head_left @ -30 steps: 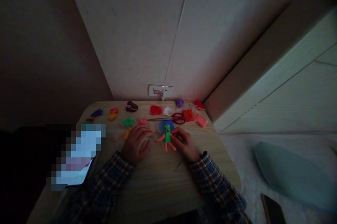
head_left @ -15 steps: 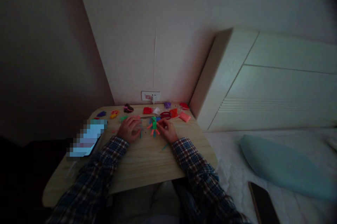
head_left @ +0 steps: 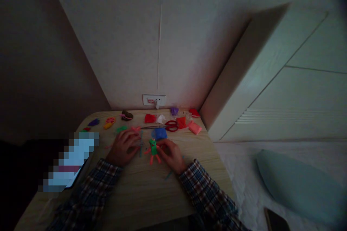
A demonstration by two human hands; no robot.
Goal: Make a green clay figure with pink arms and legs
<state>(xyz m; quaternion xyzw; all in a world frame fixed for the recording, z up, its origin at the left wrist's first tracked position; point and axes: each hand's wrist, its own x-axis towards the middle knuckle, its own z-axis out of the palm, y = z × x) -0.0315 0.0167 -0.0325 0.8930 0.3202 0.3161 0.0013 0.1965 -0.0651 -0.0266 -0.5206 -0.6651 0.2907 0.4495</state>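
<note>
A small green clay figure (head_left: 153, 148) with salmon-pink arms and legs is upright over the table, its head turned up. My right hand (head_left: 172, 155) pinches it from the right side between thumb and fingers. Left of the figure, my left hand (head_left: 124, 147) rests low with curled fingers, thumb close to the index; what lies between them is too dim to make out. A thin teal stick (head_left: 141, 144) lies right beside those fingertips. Just behind the left hand sits a pink clay piece (head_left: 135, 129). Behind the figure is a blue clay packet (head_left: 160, 133).
Red-handled scissors (head_left: 171, 126) lie behind the blue packet, among red (head_left: 150, 118), orange and pink packets. Clay pieces, including a brown lump (head_left: 126, 115), line the back left. A lit tablet-like screen (head_left: 73, 162) stands left. The wall socket (head_left: 154, 100) holds a plug.
The view has tilted and come nearer the table. The figure, still in my right hand, sits lower, and the blue packet behind it shows more fully. My left hand stays curled.
</note>
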